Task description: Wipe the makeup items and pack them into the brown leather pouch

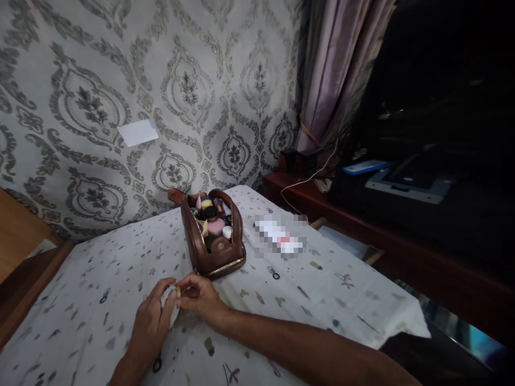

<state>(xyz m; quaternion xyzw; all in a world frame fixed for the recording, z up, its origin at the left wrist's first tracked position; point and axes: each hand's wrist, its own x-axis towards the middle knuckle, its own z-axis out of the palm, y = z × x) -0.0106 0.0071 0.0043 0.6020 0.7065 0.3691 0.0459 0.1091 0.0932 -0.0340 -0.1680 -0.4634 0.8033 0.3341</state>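
Above the near part of the cloth-covered table, my two hands meet. My left hand (149, 316) is closed around a crumpled white tissue or cloth (169, 300). With thumb and fingers pinched, my right hand (205, 301) holds a small yellowish round object (177, 291) against the white piece; its exact kind is too small to tell. Just beyond my hands stands a brown leather toiletry bag (193, 244), its zip wide open. Inside it are several cosmetics, among them a pink rounded item (216, 227), a black-lidded container (210, 213) and a small white-lidded jar (227, 231).
A blurred-out white and red object (279, 236) lies right of the bag. The patterned tablecloth (257, 343) ends at a hanging right corner. Beyond it run a dark red wooden stand (298, 190) with a white cable (298, 185) and a large dark screen. Patterned wallpaper rises behind.
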